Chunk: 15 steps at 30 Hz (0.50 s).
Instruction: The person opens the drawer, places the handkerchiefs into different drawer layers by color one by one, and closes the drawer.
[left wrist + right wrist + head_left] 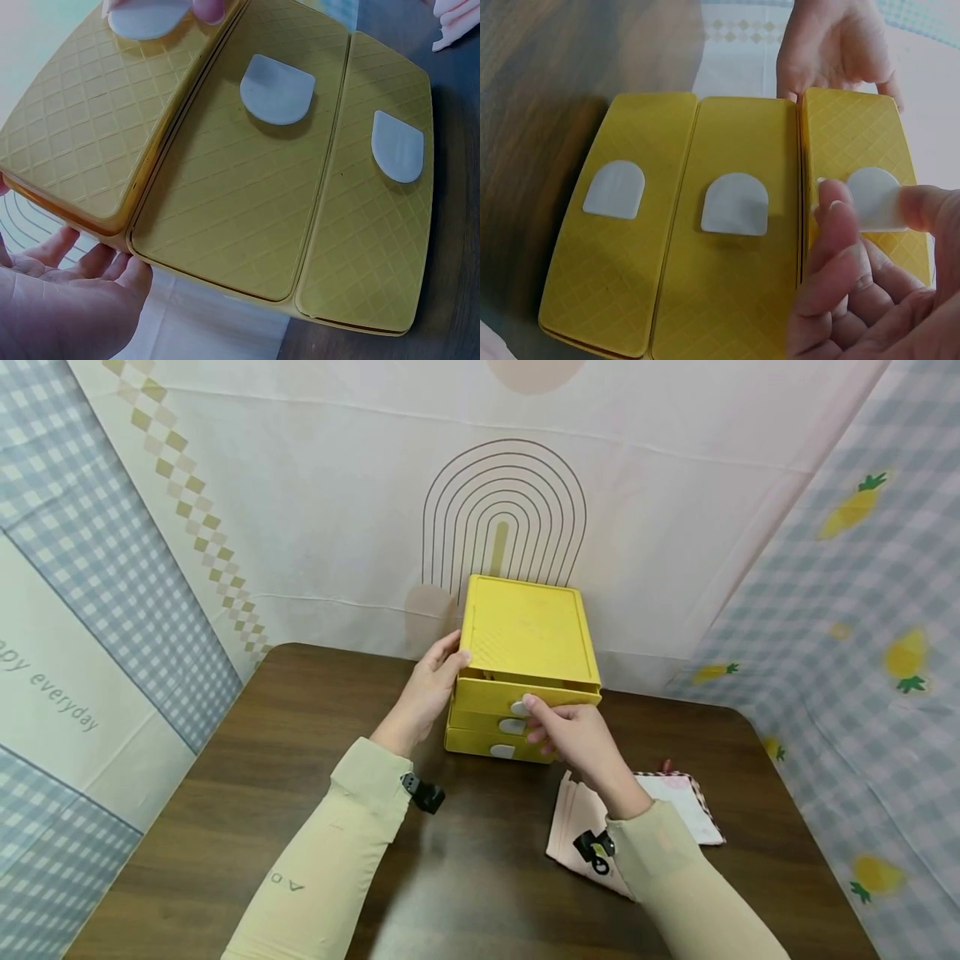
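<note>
The right hand (576, 737) (fingers (838, 234) curled) pinches the top white handle (873, 196).

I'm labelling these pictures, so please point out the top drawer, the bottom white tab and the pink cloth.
Top drawer (97, 124): left wrist view, on its patterned front.
Bottom white tab (615, 190): right wrist view, on its middle.
Pink cloth (573, 814): head view, on its uncovered left part.

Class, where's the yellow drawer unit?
In the head view, the drawer unit stands toward the back of the table, left hand on its left side, right hand at its front.
</note>
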{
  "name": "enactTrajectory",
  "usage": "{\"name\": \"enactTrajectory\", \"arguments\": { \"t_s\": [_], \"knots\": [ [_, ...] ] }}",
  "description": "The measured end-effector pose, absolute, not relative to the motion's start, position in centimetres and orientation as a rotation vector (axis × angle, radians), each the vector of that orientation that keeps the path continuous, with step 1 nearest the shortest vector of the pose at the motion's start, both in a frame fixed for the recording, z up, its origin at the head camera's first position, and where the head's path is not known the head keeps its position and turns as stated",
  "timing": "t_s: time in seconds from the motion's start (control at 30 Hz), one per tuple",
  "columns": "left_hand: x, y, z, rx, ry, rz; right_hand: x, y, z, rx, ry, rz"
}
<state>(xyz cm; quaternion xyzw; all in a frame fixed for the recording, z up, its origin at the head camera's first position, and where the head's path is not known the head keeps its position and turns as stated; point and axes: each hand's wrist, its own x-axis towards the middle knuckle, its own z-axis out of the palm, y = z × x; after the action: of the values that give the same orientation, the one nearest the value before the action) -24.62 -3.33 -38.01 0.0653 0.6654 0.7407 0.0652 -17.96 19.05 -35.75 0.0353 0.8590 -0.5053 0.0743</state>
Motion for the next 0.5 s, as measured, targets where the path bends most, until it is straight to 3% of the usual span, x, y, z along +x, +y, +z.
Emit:
{"name": "enactTrajectory", "arguments": {
  "t_s": [0.5],
  "knots": [
    [-24.85,-3.63,-38.13,0.215,1.997,2.218,-16.96,19.0,-35.82,0.105,2.581,-1.494]
  ]
}}
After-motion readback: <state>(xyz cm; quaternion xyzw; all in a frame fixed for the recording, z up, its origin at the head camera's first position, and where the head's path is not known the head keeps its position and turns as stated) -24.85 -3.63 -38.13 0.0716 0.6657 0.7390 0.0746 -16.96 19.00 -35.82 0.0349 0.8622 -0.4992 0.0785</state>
